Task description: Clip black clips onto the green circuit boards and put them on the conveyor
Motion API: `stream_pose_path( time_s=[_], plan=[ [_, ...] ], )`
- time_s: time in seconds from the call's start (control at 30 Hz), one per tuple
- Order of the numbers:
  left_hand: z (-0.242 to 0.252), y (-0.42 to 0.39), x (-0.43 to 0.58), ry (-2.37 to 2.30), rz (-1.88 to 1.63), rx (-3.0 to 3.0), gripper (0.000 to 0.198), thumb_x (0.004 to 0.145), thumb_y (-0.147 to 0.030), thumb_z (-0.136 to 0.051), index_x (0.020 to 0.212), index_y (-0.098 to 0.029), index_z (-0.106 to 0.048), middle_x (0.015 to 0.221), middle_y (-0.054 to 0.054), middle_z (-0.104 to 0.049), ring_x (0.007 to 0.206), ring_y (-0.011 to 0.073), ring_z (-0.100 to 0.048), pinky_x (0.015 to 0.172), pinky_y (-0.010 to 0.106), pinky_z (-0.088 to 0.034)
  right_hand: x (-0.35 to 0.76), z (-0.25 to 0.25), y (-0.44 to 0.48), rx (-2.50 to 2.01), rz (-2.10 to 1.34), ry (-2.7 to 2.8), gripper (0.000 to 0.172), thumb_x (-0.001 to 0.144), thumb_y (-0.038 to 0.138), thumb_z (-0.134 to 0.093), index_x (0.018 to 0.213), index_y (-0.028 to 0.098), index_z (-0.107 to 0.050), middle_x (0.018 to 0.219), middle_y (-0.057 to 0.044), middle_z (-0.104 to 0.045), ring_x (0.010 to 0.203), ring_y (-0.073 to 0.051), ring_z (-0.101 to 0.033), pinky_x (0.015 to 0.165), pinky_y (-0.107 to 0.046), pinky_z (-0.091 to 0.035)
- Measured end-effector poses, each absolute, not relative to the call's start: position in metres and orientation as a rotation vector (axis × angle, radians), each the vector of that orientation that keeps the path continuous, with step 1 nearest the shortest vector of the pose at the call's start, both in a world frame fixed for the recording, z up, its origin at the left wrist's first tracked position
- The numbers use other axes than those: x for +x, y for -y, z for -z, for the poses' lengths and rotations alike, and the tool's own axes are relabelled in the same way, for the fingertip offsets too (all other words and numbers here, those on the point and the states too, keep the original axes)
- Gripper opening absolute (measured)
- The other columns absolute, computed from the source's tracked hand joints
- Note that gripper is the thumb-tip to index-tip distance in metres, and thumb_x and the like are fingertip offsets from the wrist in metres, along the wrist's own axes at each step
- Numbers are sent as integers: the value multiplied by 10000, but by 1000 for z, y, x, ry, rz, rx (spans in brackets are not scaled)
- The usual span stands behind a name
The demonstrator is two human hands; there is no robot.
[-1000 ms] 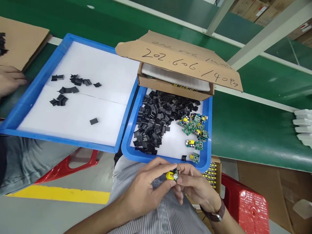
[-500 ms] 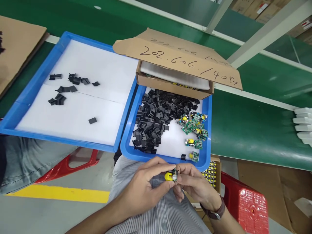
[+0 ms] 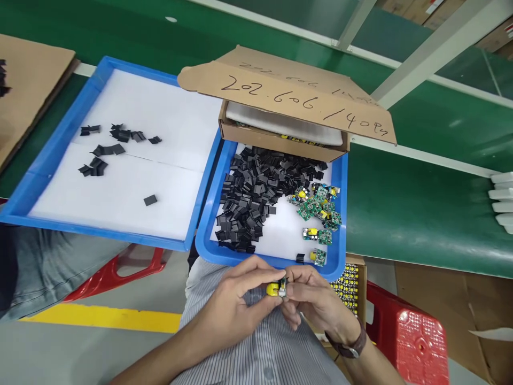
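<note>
My left hand (image 3: 232,307) and my right hand (image 3: 316,299) meet just below the near edge of a blue tray (image 3: 340,224), over my striped shirt. Both pinch one small circuit board with a yellow part (image 3: 276,289) between their fingertips. The tray holds a heap of small black parts (image 3: 256,198) on white foam and a cluster of green circuit boards with yellow parts (image 3: 318,206) at its right side. One black part (image 3: 300,258) lies alone near the tray's front edge.
A larger blue tray (image 3: 56,144) at left holds a few black parts on white foam. An open cardboard box (image 3: 280,133) with a handwritten flap rests on the small tray's far end. Behind runs a green conveyor belt (image 3: 420,208). Red stools stand below.
Another person's hand at the far left edge has gone out of view. My hands stay pinched on the small board and have shifted slightly left in the picture.
</note>
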State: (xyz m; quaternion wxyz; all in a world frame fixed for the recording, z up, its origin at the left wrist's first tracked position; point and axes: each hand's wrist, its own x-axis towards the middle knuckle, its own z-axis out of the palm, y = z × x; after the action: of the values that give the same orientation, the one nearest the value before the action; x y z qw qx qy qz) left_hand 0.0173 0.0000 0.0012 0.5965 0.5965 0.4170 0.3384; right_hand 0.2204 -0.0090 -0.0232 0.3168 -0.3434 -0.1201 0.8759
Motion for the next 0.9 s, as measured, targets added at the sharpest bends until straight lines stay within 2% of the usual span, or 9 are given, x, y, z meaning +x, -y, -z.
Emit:
stream_pose_path(
  time_s=[0.13,0.27,0.4,0.53,0.63,0.9],
  plan=[
    [0,-3,18,-1020,-824,1394,425,898,-128,-705,1296,-277,-689,1035,23,-690,923,141,-690,837,280,-584,221,23,5,-866,-2358,271,184,865,250,-762,784,117,-664,537,-1,-654,379,-95,-543,434,-248,-562],
    [-3,-3,21,-1067,-818,1437,468,878,-85,-690,1306,-274,-680,1043,18,-685,933,135,-691,841,266,-584,220,25,5,-851,-2364,242,216,877,286,-760,781,117,-665,547,5,-648,378,-89,-537,437,-246,-561],
    [-4,-1,25,-1151,-871,1470,495,825,-58,-728,1277,-258,-692,1018,10,-672,898,128,-694,826,259,-589,220,26,8,-923,-2316,335,241,907,360,-743,849,134,-684,633,1,-660,442,-101,-588,481,-256,-582],
    [-3,-1,26,-1179,-954,1471,489,824,-90,-768,1281,-247,-686,1013,10,-663,817,110,-695,762,239,-602,221,19,14,-1185,-1885,771,146,938,293,-720,1058,211,-713,858,-14,-702,696,-126,-685,639,-244,-605],
    [-1,-1,26,-1167,-982,1479,491,830,-112,-785,1290,-249,-680,1009,12,-662,837,117,-694,754,231,-606,223,11,18,-1316,-1465,1197,186,963,198,-669,1134,263,-702,898,-7,-700,794,-129,-676,726,-237,-584],
    [1,2,19,-1144,-1019,1632,555,847,-99,-781,1359,-244,-625,1070,35,-646,955,152,-683,838,269,-607,224,-2,17,-1339,-743,1941,239,924,106,-667,1149,186,-665,993,-74,-743,908,-207,-711,804,-347,-590]
  ],
)
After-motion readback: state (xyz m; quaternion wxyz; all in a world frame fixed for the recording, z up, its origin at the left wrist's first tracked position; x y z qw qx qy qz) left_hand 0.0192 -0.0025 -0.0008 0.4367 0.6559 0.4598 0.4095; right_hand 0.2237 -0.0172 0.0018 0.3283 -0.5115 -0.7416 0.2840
